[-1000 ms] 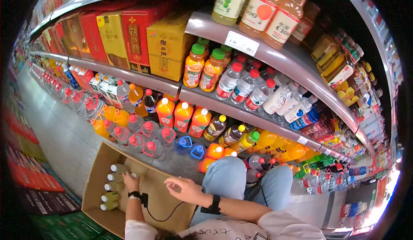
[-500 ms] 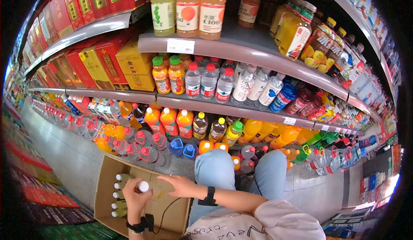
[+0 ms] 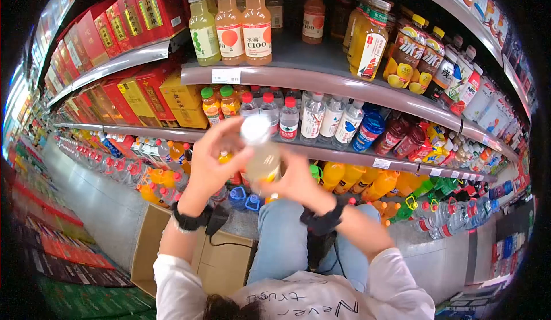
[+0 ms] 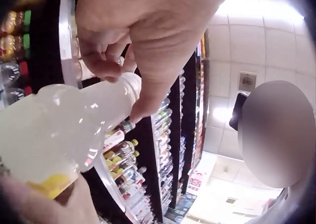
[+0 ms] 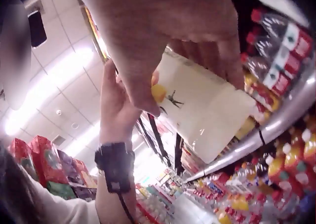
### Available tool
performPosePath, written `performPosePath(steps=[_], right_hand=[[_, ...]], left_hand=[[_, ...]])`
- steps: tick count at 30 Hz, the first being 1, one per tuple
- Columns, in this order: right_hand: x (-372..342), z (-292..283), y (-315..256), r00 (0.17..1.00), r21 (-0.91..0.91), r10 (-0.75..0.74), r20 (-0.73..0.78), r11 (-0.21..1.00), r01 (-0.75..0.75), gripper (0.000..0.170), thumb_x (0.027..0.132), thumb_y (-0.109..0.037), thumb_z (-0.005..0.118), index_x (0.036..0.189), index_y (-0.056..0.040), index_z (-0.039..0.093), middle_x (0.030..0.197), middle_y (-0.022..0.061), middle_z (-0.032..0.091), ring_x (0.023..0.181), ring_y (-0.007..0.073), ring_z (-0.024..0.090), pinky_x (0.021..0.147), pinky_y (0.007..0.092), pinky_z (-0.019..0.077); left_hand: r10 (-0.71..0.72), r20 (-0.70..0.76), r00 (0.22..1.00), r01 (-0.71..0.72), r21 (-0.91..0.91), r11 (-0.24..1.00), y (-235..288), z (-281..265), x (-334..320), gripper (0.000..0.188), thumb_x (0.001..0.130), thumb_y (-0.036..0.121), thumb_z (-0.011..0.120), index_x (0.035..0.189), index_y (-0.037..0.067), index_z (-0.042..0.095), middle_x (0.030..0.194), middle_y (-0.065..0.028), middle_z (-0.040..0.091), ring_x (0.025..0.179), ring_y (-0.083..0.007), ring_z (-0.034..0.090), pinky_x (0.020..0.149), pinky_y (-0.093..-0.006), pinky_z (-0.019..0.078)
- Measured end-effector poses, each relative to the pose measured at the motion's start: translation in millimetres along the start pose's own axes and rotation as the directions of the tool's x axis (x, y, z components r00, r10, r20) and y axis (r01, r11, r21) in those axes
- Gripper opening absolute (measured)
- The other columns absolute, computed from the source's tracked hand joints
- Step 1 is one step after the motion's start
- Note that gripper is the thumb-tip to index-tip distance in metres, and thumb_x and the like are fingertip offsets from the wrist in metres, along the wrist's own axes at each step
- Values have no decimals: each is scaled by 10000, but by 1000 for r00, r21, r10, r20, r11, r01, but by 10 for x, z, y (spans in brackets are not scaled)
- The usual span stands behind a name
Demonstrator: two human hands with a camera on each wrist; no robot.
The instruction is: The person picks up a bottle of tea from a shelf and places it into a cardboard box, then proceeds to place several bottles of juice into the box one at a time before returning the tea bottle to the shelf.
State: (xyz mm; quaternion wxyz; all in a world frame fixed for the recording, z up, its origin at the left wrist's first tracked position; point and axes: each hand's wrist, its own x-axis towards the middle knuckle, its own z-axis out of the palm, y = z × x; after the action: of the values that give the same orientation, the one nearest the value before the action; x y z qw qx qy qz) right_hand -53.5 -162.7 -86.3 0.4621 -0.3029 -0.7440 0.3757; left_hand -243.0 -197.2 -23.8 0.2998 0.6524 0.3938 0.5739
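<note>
A pale, cloudy bottle (image 3: 264, 162) with a white cap is held up in front of the shelves, between both hands. The left hand (image 3: 215, 162) grips its neck near the cap; in the left wrist view that hand (image 4: 143, 41) has thumb and fingers round the neck of the bottle (image 4: 54, 125). The right hand (image 3: 298, 179) holds the lower part, and in the right wrist view its thumb and fingers (image 5: 168, 41) are round the labelled body of the bottle (image 5: 202, 105). The cardboard box (image 3: 150, 234) stands on the floor below, its left inside partly hidden by the left arm.
Bottles of green and peach-coloured drink (image 3: 229, 33) stand on the upper shelf (image 3: 310, 79). Below are rows of water and juice, with large orange bottles (image 3: 334, 175) at the lowest level. Red and gold boxes (image 3: 149, 99) fill the left shelves. The person's knees (image 3: 281, 234) are beside the box.
The left hand has lifted the bottle up and out of the box. The right hand has come up from above the box and now holds the bottle too. The head view has tilted up.
</note>
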Motion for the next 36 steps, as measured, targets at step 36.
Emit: performPosePath(steps=[36], right_hand=[[2403, -1034, 122, 953, -49, -104, -285, 994, 93, 613, 708, -189, 812, 1216, 28, 548, 1200, 154, 611, 1091, 216, 599, 926, 341, 473]], left_hand=[[-353, -253, 901, 324, -152, 934, -1119, -680, -774, 307, 936, 96, 595, 1229, 5, 579, 1147, -46, 632, 975, -89, 586, 773, -228, 469]])
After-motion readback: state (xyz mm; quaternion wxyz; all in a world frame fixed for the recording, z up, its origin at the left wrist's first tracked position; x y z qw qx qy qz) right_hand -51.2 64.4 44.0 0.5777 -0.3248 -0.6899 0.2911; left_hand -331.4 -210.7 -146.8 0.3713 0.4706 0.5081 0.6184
